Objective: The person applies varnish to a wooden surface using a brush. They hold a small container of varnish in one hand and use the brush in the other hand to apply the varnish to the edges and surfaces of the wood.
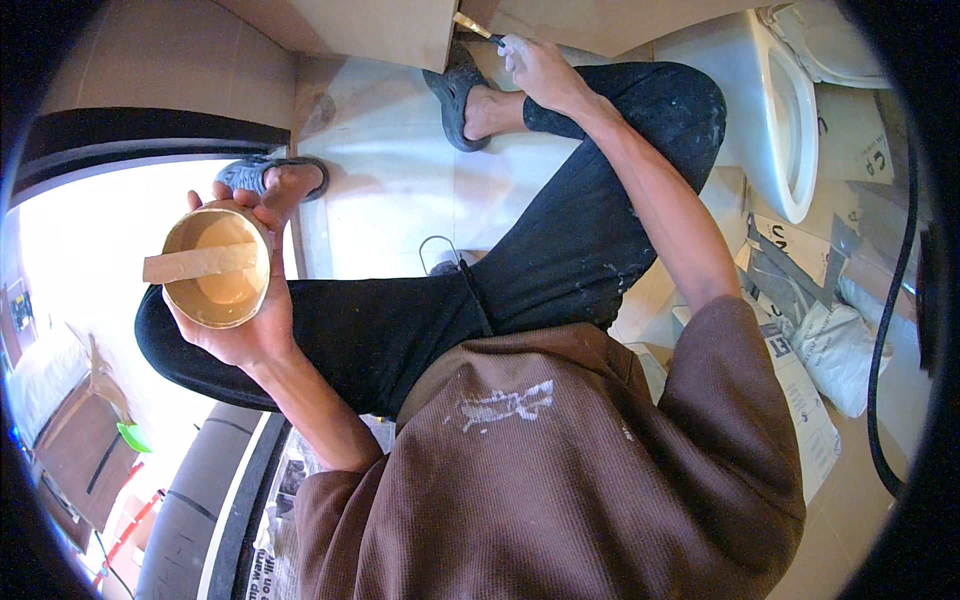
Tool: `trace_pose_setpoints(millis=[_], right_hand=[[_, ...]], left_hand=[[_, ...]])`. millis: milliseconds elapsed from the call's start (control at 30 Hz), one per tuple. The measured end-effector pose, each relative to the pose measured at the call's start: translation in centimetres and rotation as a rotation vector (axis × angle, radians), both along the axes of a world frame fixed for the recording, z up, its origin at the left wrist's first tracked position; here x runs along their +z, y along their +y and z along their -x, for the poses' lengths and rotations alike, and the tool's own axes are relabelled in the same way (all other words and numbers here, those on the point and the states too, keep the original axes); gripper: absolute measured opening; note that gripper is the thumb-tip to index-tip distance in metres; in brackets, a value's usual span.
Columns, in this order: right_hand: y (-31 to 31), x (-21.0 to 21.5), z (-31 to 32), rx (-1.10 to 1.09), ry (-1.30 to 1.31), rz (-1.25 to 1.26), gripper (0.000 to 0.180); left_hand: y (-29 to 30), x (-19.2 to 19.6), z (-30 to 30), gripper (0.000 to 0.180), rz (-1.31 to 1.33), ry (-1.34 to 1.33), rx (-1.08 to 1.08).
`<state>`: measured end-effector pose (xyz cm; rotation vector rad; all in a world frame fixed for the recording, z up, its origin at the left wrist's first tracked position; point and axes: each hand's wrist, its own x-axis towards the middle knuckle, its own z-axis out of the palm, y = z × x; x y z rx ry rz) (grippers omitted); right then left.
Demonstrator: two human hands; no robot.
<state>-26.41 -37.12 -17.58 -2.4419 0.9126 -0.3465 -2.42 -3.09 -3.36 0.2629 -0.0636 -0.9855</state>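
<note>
My left hand (258,338) is wrapped round a small round tub (263,285), held upright above my left knee. Creamy tan paint (228,290) lies inside it. A flat wooden stick (195,264) leans in the tub, its left end jutting over the rim. Up ahead, the pale-smudged fingers of my right hand (545,78) pinch a slim paintbrush (480,28) with a dark handle. The bristles point up and left, close to the edge of a tan panel (375,35); whether they touch it I cannot tell.
A white toilet (780,120) stands on the right. Near it lie cardboard sheets (800,245), a white plastic bag (835,350) and a hanging black cable (893,330). A dark door frame (160,130) borders the bright opening at left. Another tan panel (570,22) rises ahead.
</note>
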Motion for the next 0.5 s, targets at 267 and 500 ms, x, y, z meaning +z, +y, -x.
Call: trace_pose_setpoints(millis=[267, 500], right_hand=[[0.2, 0.2, -0.9, 0.008, -0.117, 0.012, 0.021], [0.4, -0.6, -0.5, 0.014, 0.011, 0.008, 0.021]], left_hand=[[0.2, -0.1, -0.1, 0.073, 0.018, -0.021, -0.006], [0.4, -0.4, -0.1, 0.074, 0.059, -0.074, -0.016]])
